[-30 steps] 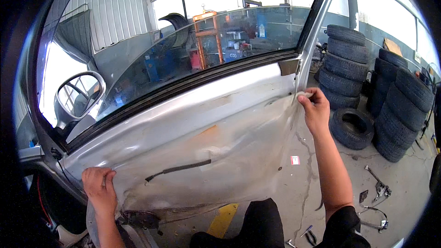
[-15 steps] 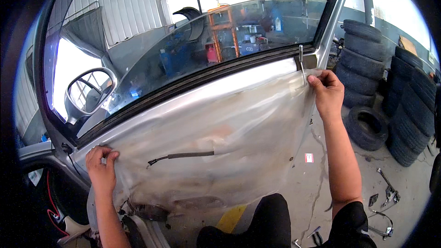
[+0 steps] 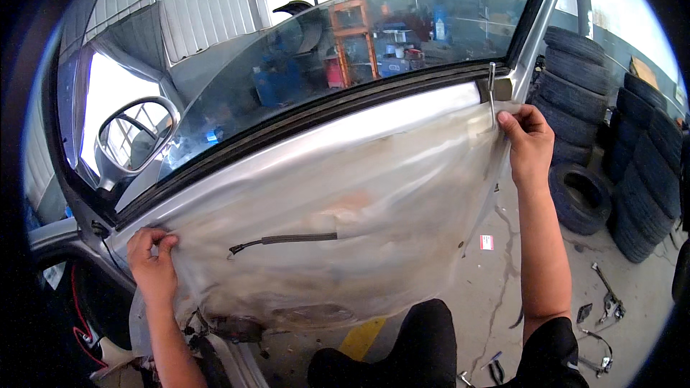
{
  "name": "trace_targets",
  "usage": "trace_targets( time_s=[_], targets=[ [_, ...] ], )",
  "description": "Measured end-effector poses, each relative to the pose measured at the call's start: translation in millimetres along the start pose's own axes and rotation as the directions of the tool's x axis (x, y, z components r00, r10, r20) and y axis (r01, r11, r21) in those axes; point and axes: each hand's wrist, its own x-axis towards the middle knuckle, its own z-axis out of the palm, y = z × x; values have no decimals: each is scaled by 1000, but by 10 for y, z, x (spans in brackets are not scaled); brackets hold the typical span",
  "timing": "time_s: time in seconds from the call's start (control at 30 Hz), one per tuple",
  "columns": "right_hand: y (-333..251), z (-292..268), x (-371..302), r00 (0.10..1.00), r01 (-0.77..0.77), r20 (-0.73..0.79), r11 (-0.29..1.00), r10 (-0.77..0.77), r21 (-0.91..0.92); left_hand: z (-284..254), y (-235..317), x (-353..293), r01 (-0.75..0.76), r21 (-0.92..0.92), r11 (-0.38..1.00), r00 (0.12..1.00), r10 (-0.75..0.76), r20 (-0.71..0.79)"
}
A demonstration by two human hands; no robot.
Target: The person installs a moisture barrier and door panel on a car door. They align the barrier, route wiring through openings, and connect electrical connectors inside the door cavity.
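Observation:
A translucent plastic sheet [image 3: 302,194] hangs across the inner side of a silver car door [image 3: 345,126], below its partly raised window. My left hand [image 3: 153,262] pinches the sheet's upper left corner near the mirror end of the door. At the upper right corner, my right hand [image 3: 530,142] pinches the sheet between thumb and fingers, beside an upright metal lock rod [image 3: 492,97]. A black cable [image 3: 298,238] pokes out through the middle of the sheet. Near the door's lower left, a round dark speaker [image 3: 238,329] shows partly below the sheet.
Stacked tyres [image 3: 571,104] stand at the right, with one tyre [image 3: 579,199] lying by them. On the floor lie metal linkage parts [image 3: 609,302] and pliers [image 3: 496,372]. A side mirror [image 3: 136,136] is at the left. Beyond the glass stands an orange frame [image 3: 352,32].
The sheet's right corner and my right hand sit slightly farther right and lower against the door. My left hand has shifted a little left. The view has tilted slightly.

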Motion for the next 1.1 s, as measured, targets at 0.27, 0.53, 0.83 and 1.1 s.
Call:
trace_targets(
  time_s=[0.27,0.53,0.83,1.1],
  targets=[
    [1,-42,45,998,-40,52,998,37,54,104,-81,-29,12,-70,997,998,-16,-59],
    [48,-128,-5,998,-44,48,981,36,190,111,-112,-66,20,-75,997,1000,-21,-16],
    [146,-265,-209,984,174,-2,954,-180,-244,51,-221,-135,2,-22,1000,1000,-1,17],
    [24,-107,-26,985,153,-41,959,-168,-239,122,-203,-131,0,-6,1000,1000,0,14]
  ],
)
